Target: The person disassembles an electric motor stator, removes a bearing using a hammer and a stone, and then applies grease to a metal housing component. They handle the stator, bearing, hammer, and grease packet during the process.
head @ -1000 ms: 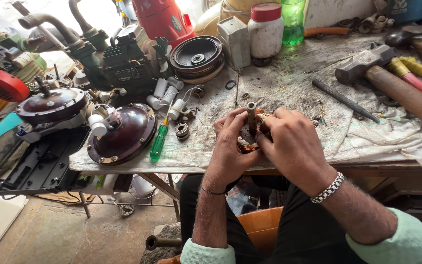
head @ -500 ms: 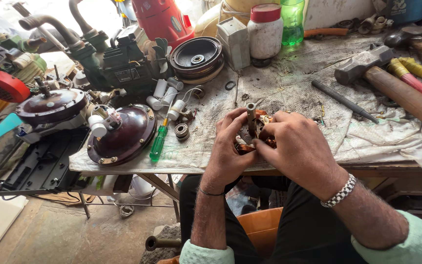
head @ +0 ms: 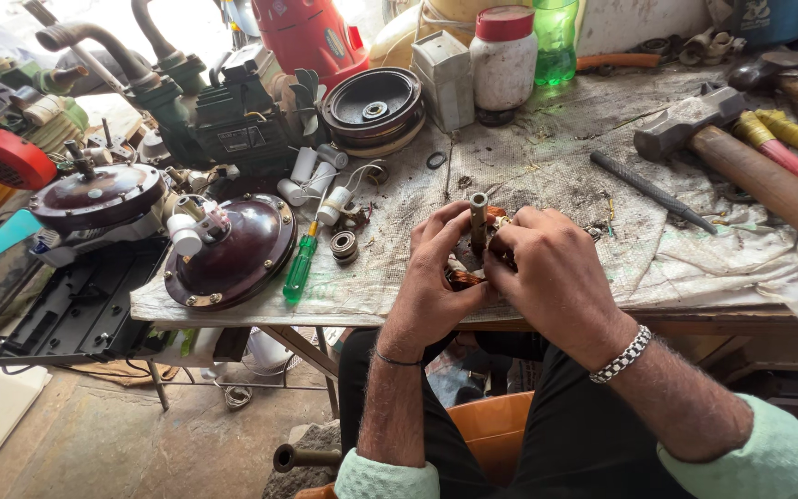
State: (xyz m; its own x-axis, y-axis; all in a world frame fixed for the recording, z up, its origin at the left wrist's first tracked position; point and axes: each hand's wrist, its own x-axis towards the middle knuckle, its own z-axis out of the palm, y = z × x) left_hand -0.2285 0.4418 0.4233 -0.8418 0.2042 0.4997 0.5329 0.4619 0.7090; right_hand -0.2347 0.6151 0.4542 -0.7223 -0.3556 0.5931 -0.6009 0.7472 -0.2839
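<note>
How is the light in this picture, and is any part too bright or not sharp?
Head view: daylight washes out the top left behind the red tank; the bench cloth is evenly lit, with soft shadows; the left hand and right hand are sharp; the hammer handle bends slightly near the right edge, from the wide lens.

The person wears a pale green shirt. Its sleeves (head: 390, 480) are rolled up, so both forearms are bare and a bit hairy. The right hand (head: 551, 277) has a shiny silver chain bracelet (head: 622, 355) on its wrist, made of small chunky links. The left hand (head: 431, 286) has a thin dark band (head: 397, 359) around its wrist, maybe a thread. The trousers (head: 547, 434) are black. No rings or gloves show on the fingers.
</note>
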